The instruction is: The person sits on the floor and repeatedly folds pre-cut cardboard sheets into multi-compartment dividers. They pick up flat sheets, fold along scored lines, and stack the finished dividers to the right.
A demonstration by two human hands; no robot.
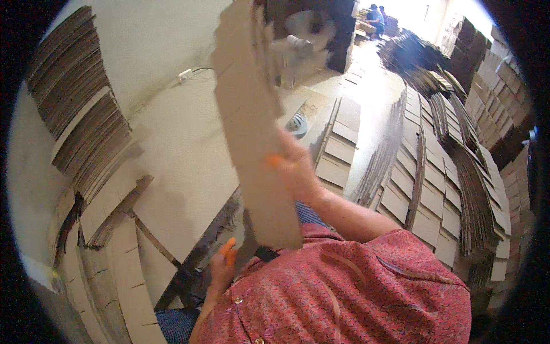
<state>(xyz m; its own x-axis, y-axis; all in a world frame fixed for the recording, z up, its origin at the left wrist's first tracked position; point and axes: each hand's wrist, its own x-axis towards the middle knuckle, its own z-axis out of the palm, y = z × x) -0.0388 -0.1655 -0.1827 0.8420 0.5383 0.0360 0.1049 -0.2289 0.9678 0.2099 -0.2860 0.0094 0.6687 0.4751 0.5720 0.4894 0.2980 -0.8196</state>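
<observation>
My right hand (297,172) is closed on a tall bundle of beige cardboard strips (252,126), held upright in front of me. Its thumb, in an orange finger cover, presses on the broad face, and the strips' edges are staggered at the top. The bundle's lower end is close to my red patterned shirt. Beside that lower end, to the left, is my left hand (222,266), apart from the bundle as far as I can see. An orange cover shows on its raised thumb or finger; the other fingers are hidden.
Stacked cardboard strips (74,86) lean on the left wall, with notched strips (123,269) below. Overlapping rows of cardboard pieces (429,189) spread over the right side. A white fan (301,46) and a blue-grey slotted object (297,123) stand ahead. People (375,17) sit far back.
</observation>
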